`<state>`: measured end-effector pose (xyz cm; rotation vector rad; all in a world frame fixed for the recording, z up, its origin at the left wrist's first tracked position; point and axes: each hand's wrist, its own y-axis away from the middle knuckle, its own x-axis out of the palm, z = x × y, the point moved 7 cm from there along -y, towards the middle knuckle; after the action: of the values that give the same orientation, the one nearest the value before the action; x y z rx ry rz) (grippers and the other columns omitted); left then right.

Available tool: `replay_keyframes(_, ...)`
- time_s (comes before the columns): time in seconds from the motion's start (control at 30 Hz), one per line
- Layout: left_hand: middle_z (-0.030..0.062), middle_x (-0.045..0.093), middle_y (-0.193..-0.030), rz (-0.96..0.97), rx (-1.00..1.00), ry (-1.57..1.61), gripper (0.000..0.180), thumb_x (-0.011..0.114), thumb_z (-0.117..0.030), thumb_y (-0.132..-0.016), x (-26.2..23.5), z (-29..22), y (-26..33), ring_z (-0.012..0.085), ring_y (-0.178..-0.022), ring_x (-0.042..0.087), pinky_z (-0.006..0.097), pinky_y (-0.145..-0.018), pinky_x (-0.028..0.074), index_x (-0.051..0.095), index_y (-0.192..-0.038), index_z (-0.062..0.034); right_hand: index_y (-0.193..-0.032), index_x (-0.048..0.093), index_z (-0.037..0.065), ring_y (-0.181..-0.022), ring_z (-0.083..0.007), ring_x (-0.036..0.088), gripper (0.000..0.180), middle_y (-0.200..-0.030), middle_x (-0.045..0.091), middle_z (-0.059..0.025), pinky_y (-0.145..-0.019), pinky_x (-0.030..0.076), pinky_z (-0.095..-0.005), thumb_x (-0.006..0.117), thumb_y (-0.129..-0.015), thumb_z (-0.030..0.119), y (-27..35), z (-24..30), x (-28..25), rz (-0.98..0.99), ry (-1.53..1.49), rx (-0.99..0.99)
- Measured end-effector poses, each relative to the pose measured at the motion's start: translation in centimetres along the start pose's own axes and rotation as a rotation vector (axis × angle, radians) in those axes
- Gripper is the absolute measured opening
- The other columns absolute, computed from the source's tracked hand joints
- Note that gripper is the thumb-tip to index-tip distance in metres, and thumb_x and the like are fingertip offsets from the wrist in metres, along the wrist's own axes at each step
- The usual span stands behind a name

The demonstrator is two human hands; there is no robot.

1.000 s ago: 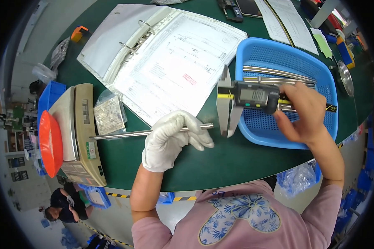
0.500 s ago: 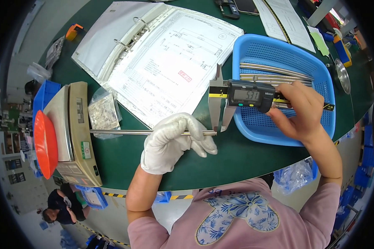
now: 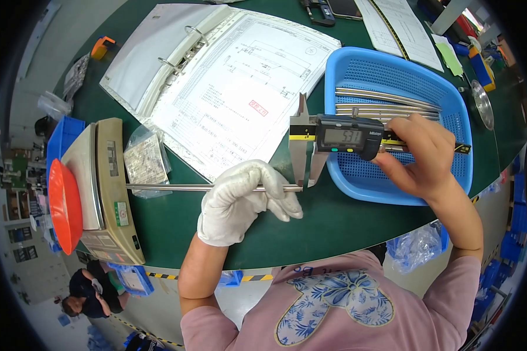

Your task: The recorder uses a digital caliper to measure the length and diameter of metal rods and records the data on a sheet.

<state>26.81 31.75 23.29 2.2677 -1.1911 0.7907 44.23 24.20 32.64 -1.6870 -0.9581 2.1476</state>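
My left hand, in a white glove, is closed round a thin metal rod. The rod lies level, its left end beside the scale and its right end between the jaw tips of a digital caliper. Whether both jaws touch the rod is too fine to tell. My bare right hand grips the caliper by its right part, thumb below the display. The caliper stretches over a blue perforated basket, where several more metal rods lie side by side.
An open ring binder with a drawing lies ahead. On the left stand a weighing scale, an orange-red dish and a plastic bag of small parts. A micrometer and papers lie at the back. Another person is far off, lower left.
The caliper and my right hand have shifted very slightly left, as has the basket in view. My left hand keeps its hold on the rod.
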Motion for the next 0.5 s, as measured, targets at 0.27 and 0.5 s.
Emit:
replay_keyframes(0.27,0.0212,0.054,-0.076,0.060,0.008,0.037,0.035,0.037,-0.025,-0.087,0.20,-0.13,0.12,0.0317,-0.070,0.059,0.036,-0.062,0.050,0.050,-0.078,0.0067,-0.077,0.053,0.004,-0.044,-0.0197,0.046,0.031,-0.057,0.046,-0.0053,-0.039,0.035,-0.0280,0.070,-0.064,0.027,-0.16,0.11,-0.08,0.008,0.006,0.008)
replay_keyframes(0.5,0.0239,0.054,-0.069,-0.009,-0.008,-0.012,0.032,0.040,-0.027,-0.085,0.15,0.06,0.11,0.0379,-0.066,0.057,0.039,-0.056,0.048,0.046,-0.073,0.0015,-0.074,0.052,0.005,-0.042,-0.0188,0.044,0.033,-0.054,0.044,-0.0045,-0.038,0.033,-0.0276,0.070,-0.063,0.031,-0.08,0.19,-0.29,-0.016,0.040,-0.020)
